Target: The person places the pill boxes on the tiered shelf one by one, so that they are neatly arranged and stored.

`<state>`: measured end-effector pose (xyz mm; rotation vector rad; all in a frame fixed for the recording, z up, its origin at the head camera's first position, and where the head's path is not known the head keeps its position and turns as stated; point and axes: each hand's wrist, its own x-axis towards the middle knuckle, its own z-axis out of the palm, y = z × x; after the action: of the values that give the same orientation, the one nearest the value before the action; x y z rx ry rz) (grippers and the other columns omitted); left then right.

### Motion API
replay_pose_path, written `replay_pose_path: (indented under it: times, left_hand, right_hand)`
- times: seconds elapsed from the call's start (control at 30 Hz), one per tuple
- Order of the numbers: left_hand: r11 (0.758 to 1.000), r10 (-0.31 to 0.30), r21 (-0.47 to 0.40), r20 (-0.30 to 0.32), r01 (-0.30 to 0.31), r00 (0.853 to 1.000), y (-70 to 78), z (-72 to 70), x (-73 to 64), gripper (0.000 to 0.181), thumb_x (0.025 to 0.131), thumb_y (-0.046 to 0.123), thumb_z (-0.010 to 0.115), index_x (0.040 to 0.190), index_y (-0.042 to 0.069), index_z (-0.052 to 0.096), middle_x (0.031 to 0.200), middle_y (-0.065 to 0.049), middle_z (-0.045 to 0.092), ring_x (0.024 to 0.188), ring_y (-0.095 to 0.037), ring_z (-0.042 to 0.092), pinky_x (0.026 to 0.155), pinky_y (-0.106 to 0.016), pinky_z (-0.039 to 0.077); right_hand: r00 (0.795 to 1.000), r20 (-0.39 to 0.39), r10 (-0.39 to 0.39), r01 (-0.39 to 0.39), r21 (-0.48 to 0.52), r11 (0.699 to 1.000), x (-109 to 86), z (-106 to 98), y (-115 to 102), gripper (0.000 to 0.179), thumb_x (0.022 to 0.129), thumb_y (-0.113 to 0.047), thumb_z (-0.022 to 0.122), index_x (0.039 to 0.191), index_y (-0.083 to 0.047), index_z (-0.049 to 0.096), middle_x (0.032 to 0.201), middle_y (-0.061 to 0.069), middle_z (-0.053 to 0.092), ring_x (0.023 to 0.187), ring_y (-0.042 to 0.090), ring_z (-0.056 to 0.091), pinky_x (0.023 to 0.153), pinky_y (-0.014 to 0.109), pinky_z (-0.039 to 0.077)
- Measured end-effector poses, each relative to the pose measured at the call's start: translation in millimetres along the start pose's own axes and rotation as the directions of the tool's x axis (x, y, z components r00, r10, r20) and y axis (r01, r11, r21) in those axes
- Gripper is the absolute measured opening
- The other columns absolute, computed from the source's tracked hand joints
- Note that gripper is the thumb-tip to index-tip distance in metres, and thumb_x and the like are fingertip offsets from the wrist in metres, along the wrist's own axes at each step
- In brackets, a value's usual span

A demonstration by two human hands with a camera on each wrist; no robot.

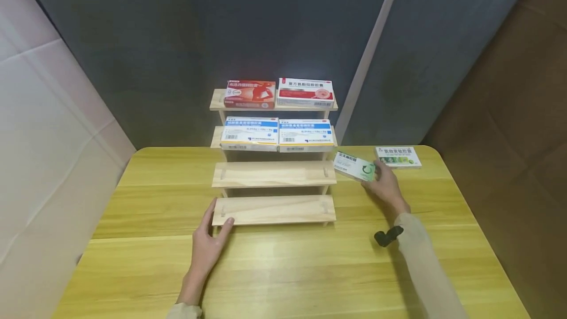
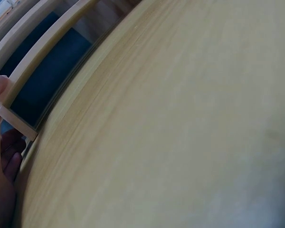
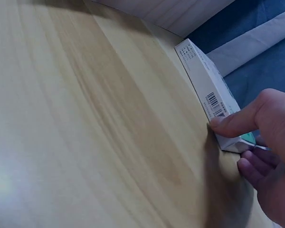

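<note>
My right hand pinches one end of a white-and-green medicine box, just right of the wooden step rack. In the right wrist view, the thumb of the right hand presses the box's barcode side, with the fingers curled at its other side. My left hand grips the left end of the rack's lowest step, thumb over the front edge. In the left wrist view its curled fingers lie beside the step's support.
On the top step sit a red box and a red-and-white box. Two blue-and-white boxes fill the step below. Another green-and-white box lies at the table's back right. Dark cloth hangs behind the table.
</note>
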<state>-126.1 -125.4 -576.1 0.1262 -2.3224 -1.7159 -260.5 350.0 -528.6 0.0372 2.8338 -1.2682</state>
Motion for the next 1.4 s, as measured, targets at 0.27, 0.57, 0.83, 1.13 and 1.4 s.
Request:
replay_pose_path:
  times: [0.27,0.57,0.83,1.13,1.4]
  left_hand:
    - [1.000,0.004,0.014,0.006,-0.004,1.000,-1.1,0.0,-0.1,0.071,0.095,0.018,0.073,0.157,0.014,0.038,0.156,-0.016,0.047,0.145,-0.028,0.041,0.109,0.000,0.028]
    - [1.000,0.013,0.021,0.016,-0.014,1.000,0.2,0.1,0.0,0.070,0.095,0.019,0.073,0.157,0.018,0.039,0.157,-0.015,0.045,0.147,-0.028,0.038,0.109,0.001,0.027]
    - [1.000,0.009,0.017,0.017,-0.009,1.000,-0.5,-0.2,-0.3,0.070,0.096,0.020,0.072,0.157,0.018,0.039,0.158,-0.015,0.045,0.148,-0.028,0.038,0.109,0.001,0.027]
    - [1.000,0.001,0.021,0.027,-0.002,1.000,0.1,-1.5,-0.7,0.070,0.096,0.021,0.072,0.158,0.019,0.038,0.159,-0.015,0.043,0.149,-0.029,0.036,0.110,0.001,0.025]
    - [1.000,0.005,0.021,0.024,-0.005,1.000,0.0,-1.4,-0.2,0.070,0.096,0.021,0.072,0.157,0.016,0.038,0.158,-0.015,0.044,0.148,-0.029,0.037,0.109,0.001,0.026]
  right_hand:
    - [0.997,-0.057,0.060,-0.048,0.198,0.979,-10.3,7.0,9.9,0.086,0.088,-0.008,0.076,0.158,0.002,0.027,0.155,0.030,0.039,0.141,0.046,0.042,0.119,0.053,0.038]
    - [0.985,-0.129,0.113,-0.062,0.346,0.936,-18.9,9.9,13.4,0.084,0.086,-0.009,0.079,0.156,-0.002,0.034,0.156,0.023,0.042,0.143,0.037,0.042,0.123,0.046,0.035]
    - [0.979,-0.135,0.155,-0.084,0.423,0.902,-25.9,12.3,13.6,0.086,0.085,-0.010,0.081,0.157,-0.005,0.035,0.156,0.019,0.043,0.143,0.033,0.043,0.123,0.044,0.035]
    - [0.967,-0.194,0.166,-0.055,0.480,0.876,-37.9,16.5,13.9,0.084,0.084,-0.011,0.082,0.155,-0.006,0.039,0.152,0.018,0.048,0.139,0.031,0.046,0.122,0.042,0.037]
    - [0.944,-0.261,0.202,-0.048,0.499,0.866,-45.9,16.8,13.9,0.078,0.084,-0.006,0.082,0.152,-0.007,0.044,0.149,0.016,0.052,0.135,0.025,0.051,0.118,0.034,0.042]
